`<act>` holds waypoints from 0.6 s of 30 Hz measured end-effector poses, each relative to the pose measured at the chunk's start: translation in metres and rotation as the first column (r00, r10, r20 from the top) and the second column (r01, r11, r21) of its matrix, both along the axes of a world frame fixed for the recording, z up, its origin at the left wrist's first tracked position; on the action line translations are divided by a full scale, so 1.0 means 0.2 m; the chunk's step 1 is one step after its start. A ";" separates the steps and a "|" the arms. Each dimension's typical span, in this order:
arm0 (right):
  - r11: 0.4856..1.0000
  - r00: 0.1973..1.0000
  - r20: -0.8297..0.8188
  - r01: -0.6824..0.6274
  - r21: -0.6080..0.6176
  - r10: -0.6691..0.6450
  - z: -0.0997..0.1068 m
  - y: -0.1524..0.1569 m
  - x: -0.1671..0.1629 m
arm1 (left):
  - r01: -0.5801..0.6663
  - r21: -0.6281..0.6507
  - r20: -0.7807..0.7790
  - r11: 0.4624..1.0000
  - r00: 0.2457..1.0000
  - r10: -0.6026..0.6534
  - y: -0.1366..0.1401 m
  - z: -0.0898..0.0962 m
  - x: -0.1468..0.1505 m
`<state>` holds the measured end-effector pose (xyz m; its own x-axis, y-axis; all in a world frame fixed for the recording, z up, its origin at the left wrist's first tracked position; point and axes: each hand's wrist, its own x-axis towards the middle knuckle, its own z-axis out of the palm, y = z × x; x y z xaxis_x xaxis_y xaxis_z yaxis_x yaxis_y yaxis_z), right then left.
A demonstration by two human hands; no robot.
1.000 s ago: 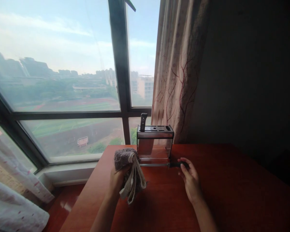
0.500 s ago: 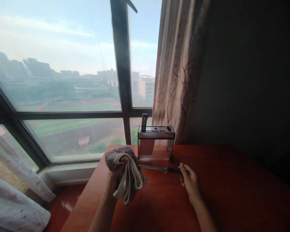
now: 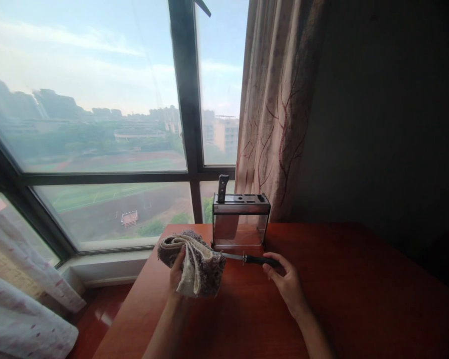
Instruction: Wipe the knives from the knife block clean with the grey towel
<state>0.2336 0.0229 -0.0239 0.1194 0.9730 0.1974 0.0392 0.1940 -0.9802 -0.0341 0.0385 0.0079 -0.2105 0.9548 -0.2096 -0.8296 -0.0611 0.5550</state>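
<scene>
My left hand (image 3: 177, 273) is closed on a folded grey-and-cream cloth (image 3: 201, 269), held above the table. My right hand (image 3: 287, 281) grips a honing steel by the end of its black handle (image 3: 260, 260). The steel's thin metal rod (image 3: 232, 256) points left, and its far part is hidden in the cloth's folds. Just behind the rod stands a clear-sided knife block (image 3: 241, 230) with a slotted top. One knife (image 3: 222, 189) sits in its left slot, black handle up, with its broad blade seen through the side.
The reddish-brown wooden table (image 3: 351, 279) stretches to the right and towards me. Beyond it are a large window (image 3: 97, 124) and a patterned curtain (image 3: 277, 109). Another, pale curtain (image 3: 26, 309) hangs at the lower left.
The right hand and honing steel have shifted left, so less of the rod shows outside the cloth. The left hand has turned the cloth, and more of its cream side faces up.
</scene>
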 end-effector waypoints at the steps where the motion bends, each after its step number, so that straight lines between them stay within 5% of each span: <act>1: 1.000 1.000 0.007 -0.008 0.008 0.007 0.00 0.00 0.00 | 0.003 -0.040 -0.002 0.999 1.000 -0.003 0.00 0.01 0.02; 4: 0.996 0.995 0.011 -0.094 0.009 0.094 -0.02 0.00 -0.03 | -0.031 -0.160 -0.032 0.987 0.999 0.027 -0.01 0.03 0.08; 8: 0.975 0.975 -0.012 -0.221 -0.024 0.221 -0.05 -0.01 -0.08 | -0.025 -0.157 -0.097 0.987 0.995 0.010 -0.04 0.02 0.15; 18: 0.972 0.974 0.173 -0.177 0.156 0.150 -0.03 -0.02 -0.14 | 0.061 -0.091 -0.251 0.994 0.964 -0.083 -0.09 -0.04 0.26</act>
<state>0.2050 0.0189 -0.0307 -0.0847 0.9274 0.3644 0.1453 0.3733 -0.9163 0.0175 0.0197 -0.0005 -0.1983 0.9514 -0.2357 -0.6611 0.0477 0.7488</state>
